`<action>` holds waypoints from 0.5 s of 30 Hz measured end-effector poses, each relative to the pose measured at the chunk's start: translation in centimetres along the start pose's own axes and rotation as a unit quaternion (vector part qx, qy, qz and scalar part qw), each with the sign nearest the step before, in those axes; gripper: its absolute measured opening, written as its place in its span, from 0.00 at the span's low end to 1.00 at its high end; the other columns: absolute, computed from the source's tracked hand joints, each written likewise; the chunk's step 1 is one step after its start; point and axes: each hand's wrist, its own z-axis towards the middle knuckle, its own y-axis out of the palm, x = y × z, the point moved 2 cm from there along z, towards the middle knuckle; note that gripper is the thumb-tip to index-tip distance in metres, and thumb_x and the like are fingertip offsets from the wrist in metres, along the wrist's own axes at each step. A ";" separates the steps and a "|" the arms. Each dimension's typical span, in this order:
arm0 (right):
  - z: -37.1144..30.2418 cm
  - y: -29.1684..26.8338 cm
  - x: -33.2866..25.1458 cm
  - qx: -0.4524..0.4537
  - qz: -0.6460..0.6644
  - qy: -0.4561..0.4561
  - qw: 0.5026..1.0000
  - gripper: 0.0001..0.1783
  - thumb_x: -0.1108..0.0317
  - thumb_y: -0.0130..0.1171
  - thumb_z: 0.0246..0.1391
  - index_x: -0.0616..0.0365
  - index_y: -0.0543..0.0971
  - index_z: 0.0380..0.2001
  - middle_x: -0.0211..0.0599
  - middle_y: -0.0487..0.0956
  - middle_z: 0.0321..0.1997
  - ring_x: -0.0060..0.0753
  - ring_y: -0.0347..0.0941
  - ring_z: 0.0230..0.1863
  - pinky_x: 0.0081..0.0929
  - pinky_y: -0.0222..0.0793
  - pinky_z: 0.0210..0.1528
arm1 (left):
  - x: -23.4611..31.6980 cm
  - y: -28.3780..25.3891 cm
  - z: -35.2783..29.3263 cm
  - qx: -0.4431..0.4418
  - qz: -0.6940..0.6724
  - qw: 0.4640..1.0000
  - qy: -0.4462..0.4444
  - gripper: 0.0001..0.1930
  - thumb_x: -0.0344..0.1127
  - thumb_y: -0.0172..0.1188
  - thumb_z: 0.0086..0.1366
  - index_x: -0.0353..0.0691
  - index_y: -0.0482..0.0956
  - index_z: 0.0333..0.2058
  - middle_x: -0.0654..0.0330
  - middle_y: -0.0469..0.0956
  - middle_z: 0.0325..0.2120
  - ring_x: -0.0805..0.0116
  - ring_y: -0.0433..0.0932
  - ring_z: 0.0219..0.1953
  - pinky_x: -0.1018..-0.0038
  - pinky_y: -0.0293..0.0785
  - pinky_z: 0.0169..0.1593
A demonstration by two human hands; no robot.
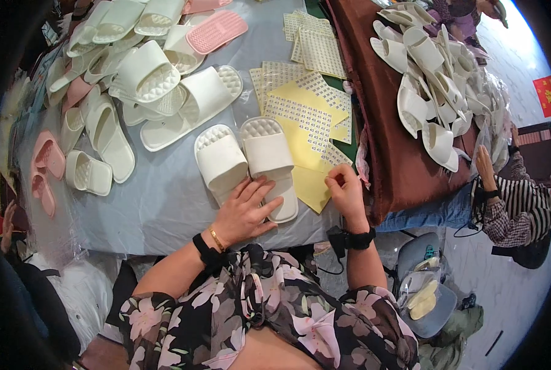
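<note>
A pair of white slides stands in front of me, toes away: the left slipper [221, 154] and the right slipper [267, 148], side by side with quilted footbeds. My left hand [246, 206] lies across their heel ends, fingers spread and palm down. To the right, my right hand [345, 191] is raised by the corner of a yellow sticker sheet [309, 185], thumb and forefinger pinched together. Whatever the pinch holds, if anything, is too small to make out. More sticker sheets [315, 46] with small printed labels overlap farther back.
White slippers [146, 74] pile up at the back left, with a pink slipper [217, 32] among them. Pink slippers [46, 161] lie at the left edge. On the right, a brown-covered table [374, 142] bears another white slipper heap [426, 80]; a person in stripes [519, 206] sits beyond.
</note>
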 end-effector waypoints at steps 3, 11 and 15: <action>-0.4 1.6 -3.4 -0.130 0.043 -0.027 0.990 0.06 0.78 0.60 0.48 0.63 0.74 0.30 0.39 0.76 0.24 0.28 0.73 0.26 0.26 0.69 0.31 | 0.0 -0.2 0.0 -0.003 0.003 1.000 -0.001 0.29 0.53 0.67 0.51 0.53 0.77 0.52 0.58 0.69 0.56 0.56 0.65 0.62 0.57 0.57 0.66; -1.3 5.5 -5.4 -0.260 0.010 -0.063 0.964 0.11 0.75 0.57 0.53 0.62 0.70 0.40 0.51 0.79 0.33 0.55 0.77 0.37 0.41 0.72 0.39 | -0.2 0.0 -0.2 0.004 -0.015 1.000 0.001 0.32 0.51 0.70 0.48 0.51 0.76 0.53 0.58 0.69 0.56 0.56 0.65 0.61 0.55 0.57 0.67; -1.4 5.7 -5.5 -0.249 0.019 -0.071 0.966 0.10 0.75 0.57 0.53 0.62 0.71 0.40 0.51 0.79 0.32 0.56 0.77 0.37 0.42 0.72 0.40 | -0.1 0.0 -0.3 -0.002 -0.011 1.000 0.010 0.32 0.50 0.69 0.49 0.49 0.76 0.53 0.58 0.70 0.55 0.57 0.66 0.61 0.55 0.58 0.66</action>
